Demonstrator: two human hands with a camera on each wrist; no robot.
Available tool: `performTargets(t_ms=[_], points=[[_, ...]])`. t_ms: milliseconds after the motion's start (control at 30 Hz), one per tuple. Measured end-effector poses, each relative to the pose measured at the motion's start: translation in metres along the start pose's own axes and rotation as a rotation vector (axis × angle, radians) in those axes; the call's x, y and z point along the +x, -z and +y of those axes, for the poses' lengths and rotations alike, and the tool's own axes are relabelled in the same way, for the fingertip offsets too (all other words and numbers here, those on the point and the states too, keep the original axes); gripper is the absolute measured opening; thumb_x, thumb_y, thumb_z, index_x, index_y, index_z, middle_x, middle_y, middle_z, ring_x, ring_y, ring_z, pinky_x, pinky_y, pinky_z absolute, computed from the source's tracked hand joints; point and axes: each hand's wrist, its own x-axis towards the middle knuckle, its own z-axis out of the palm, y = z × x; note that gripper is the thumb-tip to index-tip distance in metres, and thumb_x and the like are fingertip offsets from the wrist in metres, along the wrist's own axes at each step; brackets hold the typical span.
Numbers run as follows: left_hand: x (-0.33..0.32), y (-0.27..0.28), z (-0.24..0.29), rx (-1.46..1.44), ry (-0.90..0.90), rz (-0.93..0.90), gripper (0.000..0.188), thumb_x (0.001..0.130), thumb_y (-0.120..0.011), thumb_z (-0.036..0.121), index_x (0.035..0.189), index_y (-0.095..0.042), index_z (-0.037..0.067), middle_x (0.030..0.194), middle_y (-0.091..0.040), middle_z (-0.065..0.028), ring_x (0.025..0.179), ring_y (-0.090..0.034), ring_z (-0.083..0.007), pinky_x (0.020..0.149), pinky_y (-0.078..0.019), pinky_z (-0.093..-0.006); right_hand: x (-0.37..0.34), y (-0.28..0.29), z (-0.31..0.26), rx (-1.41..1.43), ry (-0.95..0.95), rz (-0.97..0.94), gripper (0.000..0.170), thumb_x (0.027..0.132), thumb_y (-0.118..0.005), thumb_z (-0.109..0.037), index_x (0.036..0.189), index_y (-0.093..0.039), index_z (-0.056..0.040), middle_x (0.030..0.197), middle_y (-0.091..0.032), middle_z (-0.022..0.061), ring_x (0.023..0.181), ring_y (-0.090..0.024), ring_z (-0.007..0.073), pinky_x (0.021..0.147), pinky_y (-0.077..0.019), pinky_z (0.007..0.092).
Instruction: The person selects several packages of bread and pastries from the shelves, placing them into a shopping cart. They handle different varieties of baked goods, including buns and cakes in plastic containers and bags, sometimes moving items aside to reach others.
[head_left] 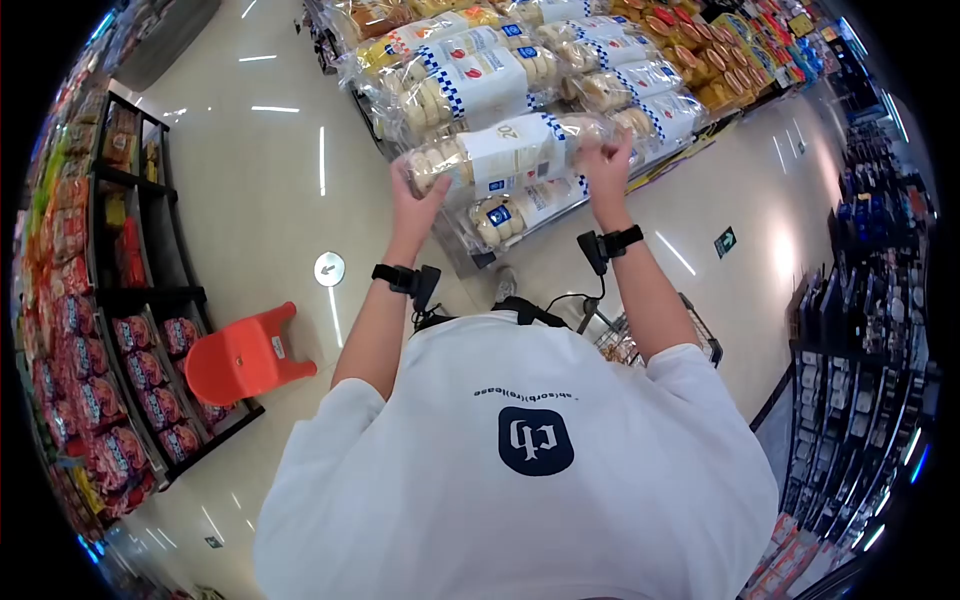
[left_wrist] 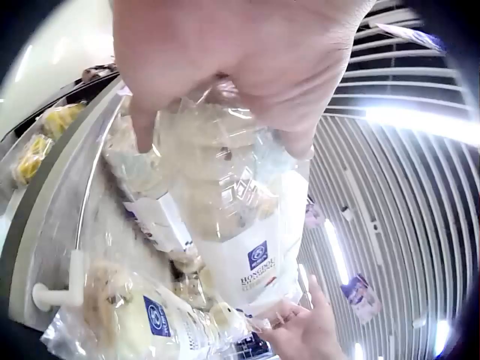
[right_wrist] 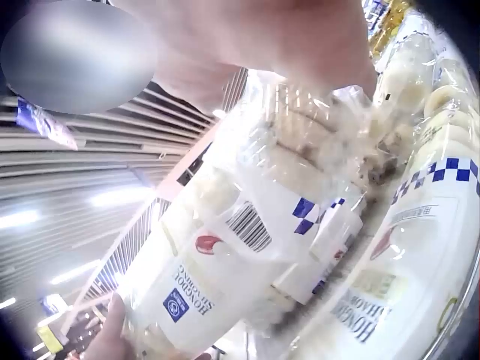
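Both hands hold a long clear bag of round buns (head_left: 510,155) with a white label and blue checks, one hand at each end. My left hand (head_left: 418,208) grips the left end, thumb on the near side. At the other end my right hand (head_left: 607,182) grips the gathered plastic. The left wrist view shows the left hand (left_wrist: 232,60) over the bag's end, fingers and thumb on either side of it. In the right wrist view the right hand (right_wrist: 292,45) covers its end of the bag (right_wrist: 225,247). Another bun bag (head_left: 515,215) lies below the held one.
More bagged buns (head_left: 465,75) fill the display stand, with brown packages (head_left: 700,45) farther right. A red stool (head_left: 245,355) stands on the floor to the left, beside a snack shelf (head_left: 150,280). A wire cart (head_left: 700,325) sits near my right side.
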Motion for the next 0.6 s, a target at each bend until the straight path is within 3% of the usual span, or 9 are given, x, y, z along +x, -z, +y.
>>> performTargets(t_ms=[33, 67, 100, 167, 200, 367, 467, 567, 600], points=[[-0.005, 0.002, 0.014, -0.007, 0.002, -0.014, 0.066, 0.080, -0.077, 0.017, 0.131, -0.037, 0.003, 0.125, -0.048, -0.0104, 0.116, -0.047, -0.0197, 0.098, -0.0417, -0.0322, -0.007, 0.007, -0.016, 0.352, -0.153, -0.031, 0.072, 0.092, -0.060, -0.038, 0.141, -0.033, 0.0076, 0.127, -0.050, 0.0195, 0.113, -0.051, 0.0262, 0.097, -0.0408, 0.0373], [-0.009, 0.005, 0.029, 0.053, -0.181, -0.031, 0.069, 0.077, -0.079, 0.015, 0.131, -0.038, 0.004, 0.124, -0.050, -0.0104, 0.116, -0.049, -0.0205, 0.098, -0.0436, -0.0326, -0.001, 0.019, 0.017, -0.053, 0.208, -0.056, 0.065, 0.099, -0.045, -0.044, 0.140, -0.037, 0.0056, 0.134, -0.050, 0.0204, 0.120, -0.050, 0.0286, 0.101, -0.0379, 0.0394], [-0.012, 0.008, 0.046, 0.110, -0.370, -0.053, 0.072, 0.074, -0.082, 0.014, 0.131, -0.039, 0.004, 0.124, -0.051, -0.0103, 0.116, -0.050, -0.0213, 0.098, -0.0456, -0.0330, -0.004, 0.026, -0.001, -0.063, 0.208, -0.028, 0.065, 0.099, -0.045, -0.044, 0.140, -0.037, 0.0056, 0.134, -0.050, 0.0204, 0.120, -0.050, 0.0286, 0.101, -0.0379, 0.0394], [-0.021, 0.007, 0.089, 0.089, -0.634, -0.197, 0.077, 0.067, -0.087, 0.017, 0.128, -0.041, 0.005, 0.123, -0.052, -0.0137, 0.115, -0.053, -0.0264, 0.099, -0.0458, -0.0402, -0.015, 0.048, -0.052, 1.227, -0.478, -0.086, 0.071, 0.098, -0.035, -0.055, 0.141, -0.039, 0.0019, 0.133, -0.053, 0.0171, 0.122, -0.050, 0.0279, 0.103, -0.0376, 0.0402], [-0.023, 0.007, 0.111, 0.158, -0.802, -0.313, 0.077, 0.067, -0.087, 0.021, 0.127, -0.041, 0.006, 0.123, -0.052, -0.0162, 0.114, -0.054, -0.0288, 0.098, -0.0465, -0.0421, -0.014, 0.057, -0.044, 1.343, -0.550, -0.134, 0.073, 0.097, -0.032, -0.060, 0.140, -0.042, -0.0017, 0.135, -0.052, 0.0144, 0.121, -0.051, 0.0283, 0.104, -0.0377, 0.0399], [-0.025, -0.008, 0.141, 0.199, -1.128, -0.525, 0.079, 0.064, -0.087, 0.035, 0.125, -0.044, 0.008, 0.127, -0.050, -0.0197, 0.114, -0.052, -0.0354, 0.098, -0.0447, -0.0463, -0.073, 0.126, -0.070, 1.213, -0.622, -0.393, 0.070, 0.093, -0.044, -0.052, 0.141, -0.039, -0.0006, 0.135, -0.051, 0.0150, 0.121, -0.052, 0.0282, 0.105, -0.0395, 0.0402], [-0.013, -0.026, 0.122, 0.217, -0.838, -0.543, 0.091, 0.071, -0.077, 0.052, 0.140, -0.034, 0.010, 0.144, -0.034, -0.0214, 0.129, -0.042, -0.0364, 0.104, -0.0401, -0.0453, -0.096, 0.161, -0.075, 1.047, -0.509, -0.421, 0.073, 0.079, -0.062, -0.029, 0.140, -0.036, 0.0011, 0.131, -0.051, 0.0157, 0.119, -0.054, 0.0269, 0.103, -0.0441, 0.0382], [-0.009, -0.051, 0.084, 0.135, -0.549, -0.621, 0.091, 0.077, -0.065, 0.062, 0.144, -0.031, 0.011, 0.147, -0.033, -0.0183, 0.129, -0.042, -0.0344, 0.108, -0.0359, -0.0453, -0.131, 0.190, -0.071, 1.025, -0.390, -0.304, 0.079, 0.079, -0.066, -0.029, 0.143, -0.031, 0.0017, 0.132, -0.050, 0.0169, 0.119, -0.054, 0.0261, 0.103, -0.0440, 0.0362], [-0.036, -0.067, 0.092, -0.202, 0.069, -0.641, 0.087, 0.084, -0.055, 0.064, 0.147, -0.028, 0.009, 0.147, -0.036, -0.0154, 0.130, -0.041, -0.0346, 0.111, -0.0326, -0.0464, -0.143, 0.202, -0.075, 0.878, -0.355, -0.195, 0.079, 0.075, -0.069, -0.025, 0.141, -0.034, -0.0008, 0.128, -0.053, 0.0137, 0.117, -0.055, 0.0250, 0.101, -0.0450, 0.0355]])
